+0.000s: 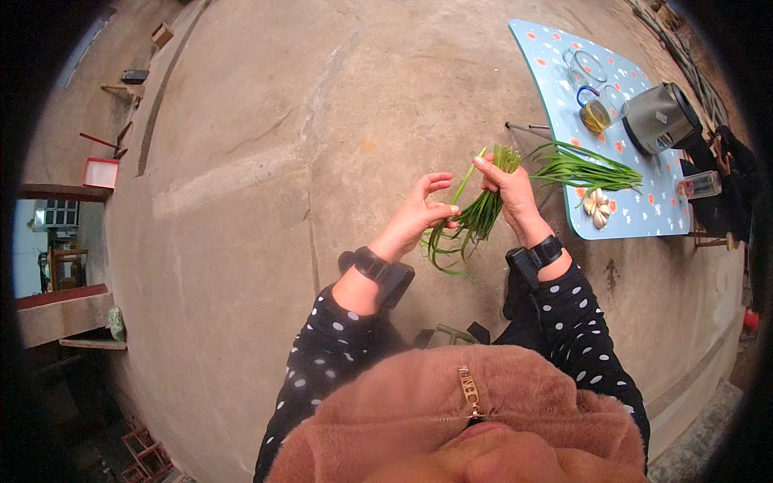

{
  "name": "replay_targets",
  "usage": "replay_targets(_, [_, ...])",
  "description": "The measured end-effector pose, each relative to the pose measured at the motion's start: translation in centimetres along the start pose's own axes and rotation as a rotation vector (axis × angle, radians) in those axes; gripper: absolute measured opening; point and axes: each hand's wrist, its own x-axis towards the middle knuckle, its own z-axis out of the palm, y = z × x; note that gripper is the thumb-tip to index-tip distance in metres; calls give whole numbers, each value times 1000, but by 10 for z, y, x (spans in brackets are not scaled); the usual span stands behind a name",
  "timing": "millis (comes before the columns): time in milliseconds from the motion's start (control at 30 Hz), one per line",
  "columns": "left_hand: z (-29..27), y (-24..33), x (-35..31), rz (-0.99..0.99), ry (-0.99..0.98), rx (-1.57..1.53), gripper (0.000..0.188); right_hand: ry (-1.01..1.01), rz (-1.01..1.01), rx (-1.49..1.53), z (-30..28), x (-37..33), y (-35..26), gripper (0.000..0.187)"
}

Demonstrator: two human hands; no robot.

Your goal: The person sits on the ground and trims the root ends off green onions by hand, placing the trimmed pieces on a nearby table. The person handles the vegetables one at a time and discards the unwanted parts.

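Observation:
A bunch of green garlic chives (484,211) is gripped in my right hand (515,191), pale cut ends up and leaf tips drooping down. My right thumb presses near the ends. Close by on the left, my left hand (420,211) pinches a chive between thumb and a lower finger, its upper fingers bent and apart. One stalk (465,182) slants up from there toward my right thumb. Beyond my right hand, a loose pile of chives (586,168) lies over the table's near-left edge, beside several garlic bulbs or cloves (597,208).
The blue flowered table (555,88) stands at right, holding a grey kettle-like appliance (659,119), a glass cup with yellowish contents (595,117) and a clear glass jar (699,186). A person in dark clothes (721,197) is beyond it. Concrete floor (233,241) spreads left.

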Motion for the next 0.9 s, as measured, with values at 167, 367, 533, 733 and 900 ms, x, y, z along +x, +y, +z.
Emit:
replay_targets(167, [-1, -3, 1, -34, 7, -130, 51, 8, 0, 67, -4, 4, -2, 26])
replay_targets(367, [-11, -5, 5, -28, -8, -175, 42, -30, 35, 162, -11, 5, -14, 25])
replay_targets(533, [-2, -7, 7, 132, 39, 112, 29, -16, 40, 53, -5, 2, -4, 23])
replay_targets(733, [-3, -16, 11, 127, 141, 209, 25, -25, 46, -217, 10, -10, 10, 23])
replay_targets(900, [0, -18, 13, 164, 197, 33, 23, -73, 22, -7, 9, -10, 1, 27])
